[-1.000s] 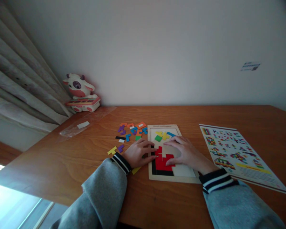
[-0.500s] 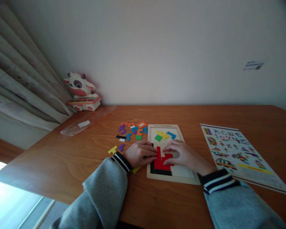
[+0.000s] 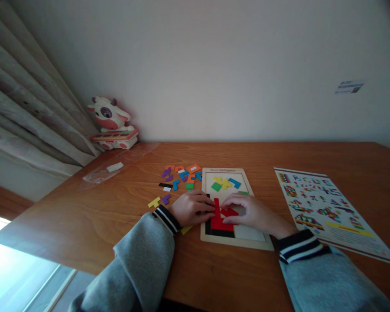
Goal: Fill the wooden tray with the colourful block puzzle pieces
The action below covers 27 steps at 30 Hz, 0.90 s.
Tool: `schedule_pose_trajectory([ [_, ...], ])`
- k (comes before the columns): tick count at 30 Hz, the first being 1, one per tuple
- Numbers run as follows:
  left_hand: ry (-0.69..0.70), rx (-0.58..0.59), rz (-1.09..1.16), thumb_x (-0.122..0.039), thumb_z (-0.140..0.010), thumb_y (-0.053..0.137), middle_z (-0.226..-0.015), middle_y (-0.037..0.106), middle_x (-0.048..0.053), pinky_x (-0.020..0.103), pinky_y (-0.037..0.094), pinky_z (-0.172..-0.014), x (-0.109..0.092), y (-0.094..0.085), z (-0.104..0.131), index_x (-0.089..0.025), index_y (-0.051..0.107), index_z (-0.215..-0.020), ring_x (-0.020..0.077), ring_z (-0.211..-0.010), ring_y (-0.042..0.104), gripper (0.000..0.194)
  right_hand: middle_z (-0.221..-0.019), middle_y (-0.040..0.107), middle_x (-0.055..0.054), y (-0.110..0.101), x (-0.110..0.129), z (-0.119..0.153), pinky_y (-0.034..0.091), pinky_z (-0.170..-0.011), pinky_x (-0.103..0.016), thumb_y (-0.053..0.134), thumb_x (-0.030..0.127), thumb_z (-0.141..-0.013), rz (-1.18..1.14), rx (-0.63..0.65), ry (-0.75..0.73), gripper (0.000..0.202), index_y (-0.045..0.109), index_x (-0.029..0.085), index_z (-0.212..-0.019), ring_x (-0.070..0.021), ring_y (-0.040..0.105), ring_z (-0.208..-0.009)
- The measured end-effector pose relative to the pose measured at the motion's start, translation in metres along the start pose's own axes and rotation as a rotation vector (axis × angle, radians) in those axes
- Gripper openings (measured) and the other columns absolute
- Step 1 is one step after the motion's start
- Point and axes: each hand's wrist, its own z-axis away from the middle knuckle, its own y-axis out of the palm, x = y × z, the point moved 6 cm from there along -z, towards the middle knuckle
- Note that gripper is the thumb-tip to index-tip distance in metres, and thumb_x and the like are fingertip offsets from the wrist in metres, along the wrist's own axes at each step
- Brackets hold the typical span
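A pale wooden puzzle board [image 3: 269,245] lies in front of me, with black pieces [image 3: 217,233] and red pieces [image 3: 217,219] laid in its lower left part. My left hand [image 3: 194,209] rests over the board's left edge, fingers stretched out and tips touching the red and black pieces. Between the thumb and fingers of my right hand [image 3: 248,211] is a red puzzle piece [image 3: 229,212], turned at an angle beside the laid red ones. Part of it is hidden by the fingers. Yellow, green and blue pieces [image 3: 225,183] lie loose on the board's upper part.
Several coloured pieces [image 3: 176,185] are scattered left of the board, and a yellow piece [image 3: 186,230] is partly under my left wrist. A printed pattern sheet [image 3: 331,212] lies to the right. A clear plastic bag [image 3: 99,175] and a cow toy [image 3: 113,125] are at the back left.
The red piece at my right hand has turned and shifted slightly away from the laid red pieces. My left hand stays in almost the same place.
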Motion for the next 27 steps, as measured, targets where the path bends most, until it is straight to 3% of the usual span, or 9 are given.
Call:
schedule_pose_trajectory([
  [9,-0.009,-0.005,0.001,-0.033,-0.094,0.058,-0.105,0.074,0.007,0.035,0.052,-0.093,0.001,0.002,0.001,-0.021,0.074,-0.101,0.0181,-0.097,0.066,0.021,-0.106,0.073,-0.006,0.001,0.005,0.002,0.049,-0.095,-0.042,0.075,0.052,-0.076,-0.057,0.088,0.014,0.038,0.074,0.025,-0.103,-0.0246,0.065,-0.101],
  [17,-0.01,-0.025,0.043,-0.031,-0.093,0.059,-0.101,0.076,0.007,0.034,0.055,-0.088,-0.001,-0.001,-0.001,-0.019,0.075,-0.099,0.0192,-0.094,0.066,0.021,-0.112,0.071,-0.006,-0.01,-0.012,0.005,0.049,-0.097,-0.042,0.07,0.046,-0.082,-0.089,0.003,0.061,0.033,0.071,0.025,-0.107,-0.0237,0.065,-0.105],
  [22,-0.011,-0.022,0.035,-0.031,-0.094,0.058,-0.102,0.075,0.006,0.034,0.055,-0.087,-0.001,-0.001,-0.001,-0.019,0.075,-0.098,0.0188,-0.093,0.066,0.022,-0.114,0.067,-0.008,-0.015,-0.017,0.008,0.048,-0.096,-0.043,0.076,0.052,-0.074,-0.016,-0.003,0.101,0.045,0.071,0.024,-0.109,-0.0261,0.061,-0.107],
  [27,-0.004,-0.025,0.024,-0.031,-0.093,0.059,-0.102,0.075,0.006,0.034,0.055,-0.086,-0.003,-0.002,-0.002,-0.019,0.076,-0.097,0.0191,-0.091,0.067,0.02,-0.106,0.064,-0.008,-0.013,-0.022,0.008,0.051,-0.086,-0.04,0.078,0.059,-0.068,0.052,-0.023,0.115,0.053,0.071,0.024,-0.107,-0.0257,0.06,-0.098],
])
